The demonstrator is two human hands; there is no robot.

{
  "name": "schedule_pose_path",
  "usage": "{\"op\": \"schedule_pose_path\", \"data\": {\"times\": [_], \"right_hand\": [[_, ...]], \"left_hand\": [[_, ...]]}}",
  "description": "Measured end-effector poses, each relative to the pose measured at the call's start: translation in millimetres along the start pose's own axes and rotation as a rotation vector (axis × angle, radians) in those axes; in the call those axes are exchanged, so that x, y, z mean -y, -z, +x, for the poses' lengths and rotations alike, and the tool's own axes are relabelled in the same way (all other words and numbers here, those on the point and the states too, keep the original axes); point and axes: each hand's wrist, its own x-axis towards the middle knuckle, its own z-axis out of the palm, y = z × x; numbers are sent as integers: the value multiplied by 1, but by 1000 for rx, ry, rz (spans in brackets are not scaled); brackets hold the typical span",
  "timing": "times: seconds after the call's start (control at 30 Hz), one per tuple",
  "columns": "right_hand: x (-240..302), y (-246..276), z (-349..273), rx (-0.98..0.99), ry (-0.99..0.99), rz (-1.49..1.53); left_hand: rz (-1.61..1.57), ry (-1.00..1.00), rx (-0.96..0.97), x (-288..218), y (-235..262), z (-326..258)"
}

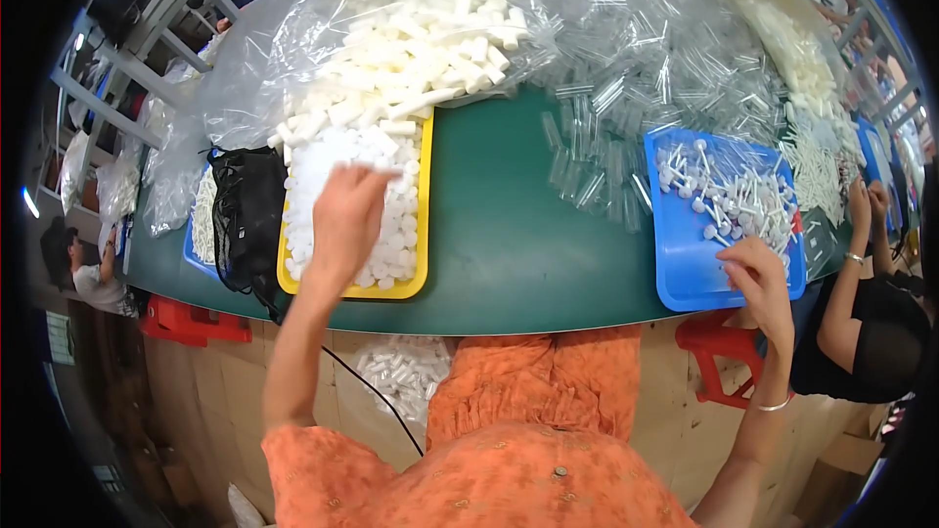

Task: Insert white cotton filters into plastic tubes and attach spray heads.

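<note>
My left hand (349, 220) reaches over a yellow tray (424, 205) of small white round caps (396, 259). One finger or the thumb points right; its other fingertips are hidden beneath the hand, so I cannot tell whether it grips anything. White foam-like cylinders (399, 127) spill onto the tray's far end. My right hand (761, 284) hovers at the near side of a blue tray (685, 279), its thumb and fingers bent but apart, with nothing visible between them. White round-headed pieces with thin stems (719, 191) lie in that tray, several close to the fingertips.
Beyond the trays, clear plastic tubes (636, 78) are heaped beside a large clear bag (245, 73) of cylinders. A black mesh bag (245, 215) lies left of the yellow tray on the green table (499, 225). A person (866, 323) works at right, near a red stool (719, 357).
</note>
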Motion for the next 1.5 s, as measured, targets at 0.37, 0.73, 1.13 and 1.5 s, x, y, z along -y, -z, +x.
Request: {"op": "schedule_pose_path", "data": {"times": [0.37, 0.73, 1.13, 1.5], "right_hand": [[36, -106, -74, -496, -125, 1004], [63, -133, -53, -192, -157, 1323], [52, -153, -59, -154, -301, 1487], [56, -162, -59, -221, -235, 1476]], "left_hand": [[155, -233, 102, 15, -5, 65], [-1634, 509, 989, -173, -78, -28], [-1599, 526, 984, -178, -76, -44], [-910, -45, 540, -177, -71, -57]]}}
